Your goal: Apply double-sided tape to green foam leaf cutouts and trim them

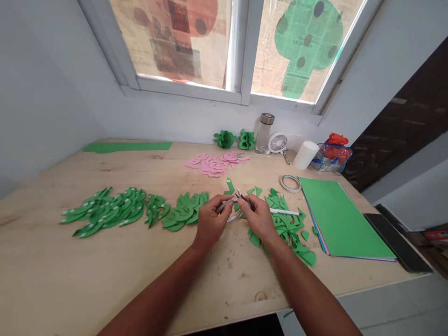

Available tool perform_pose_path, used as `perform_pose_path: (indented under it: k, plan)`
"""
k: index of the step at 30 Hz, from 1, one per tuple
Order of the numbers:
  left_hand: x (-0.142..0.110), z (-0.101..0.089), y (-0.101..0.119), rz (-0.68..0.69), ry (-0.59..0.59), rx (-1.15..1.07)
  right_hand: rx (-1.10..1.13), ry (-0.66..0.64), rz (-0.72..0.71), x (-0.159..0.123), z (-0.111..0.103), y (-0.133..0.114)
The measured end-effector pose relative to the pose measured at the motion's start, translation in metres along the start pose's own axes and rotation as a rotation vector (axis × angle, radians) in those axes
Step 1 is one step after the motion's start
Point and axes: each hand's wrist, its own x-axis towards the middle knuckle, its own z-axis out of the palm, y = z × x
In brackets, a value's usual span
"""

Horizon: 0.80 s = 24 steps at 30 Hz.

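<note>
My left hand (213,218) is closed on a roll of white tape (234,217), whose lower rim shows between my hands. In my right hand (258,215) is a pair of small dark scissors (248,201), mostly covered by the fingers. The fingertips of both hands almost meet, with a short bit of white tape at the scissor tips. Just beyond them lies a green paper piece (229,186) with a white patch on it. Stacked green paper cutouts (187,211) are beside my left hand. Green paper scraps (289,228) and a white pen (284,212) lie by my right hand.
Taped green cutouts (112,209) spread at the left. Pink cutouts (213,163) lie farther back, before two green paper ornaments (225,138), a bottle (263,135) and a fan (277,142). Right are another tape roll (290,183), coloured sheets (345,217) and a phone-like black slab (399,242).
</note>
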Motion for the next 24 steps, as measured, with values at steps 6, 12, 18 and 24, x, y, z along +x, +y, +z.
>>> perform_pose_path:
  k: [6, 12, 18, 24]
  plan:
    - [0.0000, 0.0000, 0.0018, -0.019, -0.001, -0.022, -0.001, 0.004, -0.004, -0.0005, -0.0002, -0.0001]
    - [0.0002, 0.0002, 0.0036, -0.042, -0.015, -0.064, -0.008, 0.006, -0.005, -0.0004, 0.0010, 0.0011]
    - [0.0004, -0.0003, 0.0037, -0.041, -0.018, -0.052, -0.012, 0.005, -0.007, -0.0005, 0.0014, 0.0012]
    - [0.0002, -0.0001, 0.0020, -0.033, -0.017, -0.054, -0.006, 0.004, -0.006, -0.0006, 0.0019, 0.0016]
